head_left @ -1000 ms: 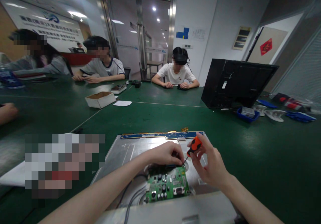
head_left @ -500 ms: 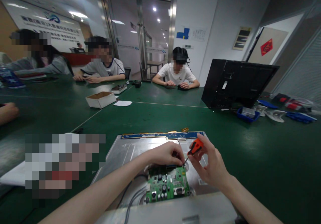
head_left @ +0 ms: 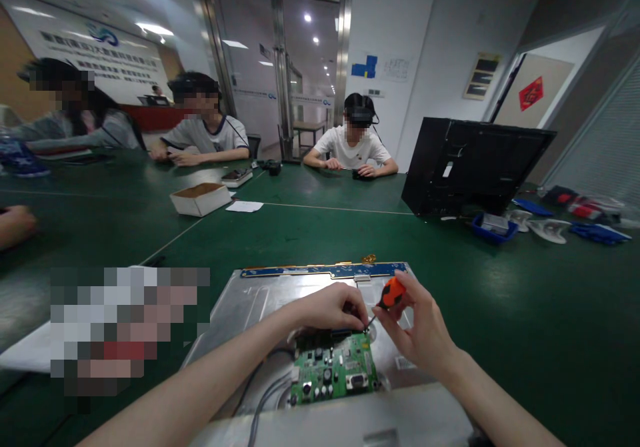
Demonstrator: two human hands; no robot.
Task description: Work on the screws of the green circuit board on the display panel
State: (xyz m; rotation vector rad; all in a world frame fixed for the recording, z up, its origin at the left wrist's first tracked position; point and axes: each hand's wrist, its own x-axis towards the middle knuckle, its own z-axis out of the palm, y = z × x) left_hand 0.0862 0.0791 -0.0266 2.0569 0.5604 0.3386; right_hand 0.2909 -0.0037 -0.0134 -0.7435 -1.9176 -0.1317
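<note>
A green circuit board (head_left: 336, 367) lies on a silver metal panel (head_left: 260, 307), with grey cables at its left side. My right hand (head_left: 417, 320) grips an orange and black screwdriver (head_left: 392, 292) by its handle. The shaft slants down to the board's upper right corner. There my left hand (head_left: 340, 305) is closed, fingertips pressed together beside the screwdriver's tip; what they hold, if anything, is hidden. Along the panel's far edge runs a blue circuit strip (head_left: 320, 271).
Across the green table (head_left: 300, 233) stand a white box (head_left: 200, 200) and a black monitor (head_left: 475, 167). Right of them are a blue tray (head_left: 495, 230) and blue gloves (head_left: 600, 233). Several people sit around; a person's hand (head_left: 17, 227) rests at far left.
The screwdriver's handle has turned slightly in my right hand, which otherwise holds nearly the same place. My left hand has not visibly moved.
</note>
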